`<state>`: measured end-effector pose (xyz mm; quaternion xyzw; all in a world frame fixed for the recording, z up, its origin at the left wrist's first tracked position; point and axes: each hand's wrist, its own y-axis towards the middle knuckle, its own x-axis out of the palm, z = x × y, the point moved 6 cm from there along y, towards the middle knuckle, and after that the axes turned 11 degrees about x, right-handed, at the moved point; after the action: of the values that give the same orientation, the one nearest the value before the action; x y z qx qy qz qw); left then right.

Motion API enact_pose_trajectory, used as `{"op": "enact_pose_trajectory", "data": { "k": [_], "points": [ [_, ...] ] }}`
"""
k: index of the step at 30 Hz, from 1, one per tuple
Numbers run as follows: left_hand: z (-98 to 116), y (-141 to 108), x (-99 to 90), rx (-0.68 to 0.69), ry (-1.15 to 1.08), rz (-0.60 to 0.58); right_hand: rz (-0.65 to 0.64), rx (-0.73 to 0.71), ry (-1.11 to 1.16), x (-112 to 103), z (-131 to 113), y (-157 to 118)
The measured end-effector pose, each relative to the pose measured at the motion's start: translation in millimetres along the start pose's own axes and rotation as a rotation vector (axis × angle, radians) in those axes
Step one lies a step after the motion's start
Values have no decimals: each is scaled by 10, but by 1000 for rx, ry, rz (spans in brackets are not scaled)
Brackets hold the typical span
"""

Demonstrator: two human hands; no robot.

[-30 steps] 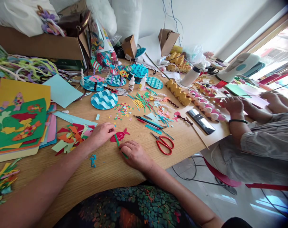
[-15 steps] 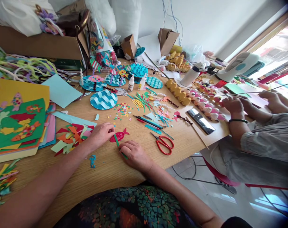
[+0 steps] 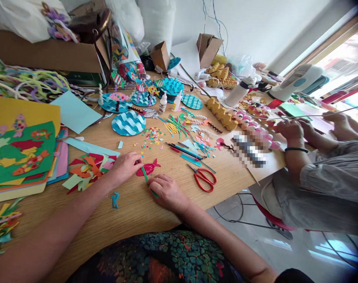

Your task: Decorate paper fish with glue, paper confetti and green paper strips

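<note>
A narrow green paper strip (image 3: 145, 174) lies slantwise across a red paper fish (image 3: 149, 169) on the table. My left hand (image 3: 128, 167) pinches the strip's far end at the fish's head. Lower down, my right hand (image 3: 167, 192) has its fingers curled on the near end, and a bit of green shows below them. Red-handled scissors (image 3: 204, 180) lie to the right of my right hand. Left of my left hand is a heap of coloured paper scraps (image 3: 92, 169). A small blue crumpled piece (image 3: 115, 200) rests between my forearms.
Pencils (image 3: 185, 151), paper dots (image 3: 154, 136) and glue bottles (image 3: 163, 103) lie beyond my hands. A wavy blue disc (image 3: 128, 124) is behind the scraps. Stacked coloured paper (image 3: 25, 157) stands at left. A co-worker's hands (image 3: 291, 129) work at the right.
My hands, the green strip and the fish hold almost the same position. A patch on the table at right, where a phone lay, is now blurred into blocks.
</note>
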<state>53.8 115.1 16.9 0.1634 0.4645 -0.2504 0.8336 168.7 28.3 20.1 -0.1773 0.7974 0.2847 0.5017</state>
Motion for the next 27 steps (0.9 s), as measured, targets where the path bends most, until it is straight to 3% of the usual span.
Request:
{"op": "enact_pose_trajectory", "data": {
  "k": [15, 27],
  "points": [
    [35, 15, -10, 2, 40, -2, -36, -11, -1, -19, -33, -13],
    [-42, 54, 54, 2, 65, -82, -229, -8, 80, -329, -145, -83]
  ]
}}
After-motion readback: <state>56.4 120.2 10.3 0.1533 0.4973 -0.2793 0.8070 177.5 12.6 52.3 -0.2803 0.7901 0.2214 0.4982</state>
